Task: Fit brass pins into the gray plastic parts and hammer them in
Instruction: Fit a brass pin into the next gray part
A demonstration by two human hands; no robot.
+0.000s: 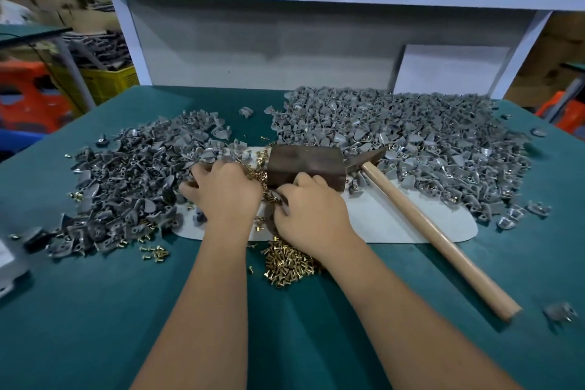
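Fitting stage | left hand (226, 190) and right hand (308, 209) curled over pins (286, 263); fingers' contents cannot be told | hammer (411, 215) lies unheld | next, judged: hammer is to be lifted.

I see matt teal cloth over the table (95, 310), with a smooth pale sheet (395, 215) on it. The plastic parts (411, 136) look dull gray, the brass pins (285, 266) shiny. The hammer (443, 244) has a smooth light wooden handle; the block (304, 165) looks dark and worn.
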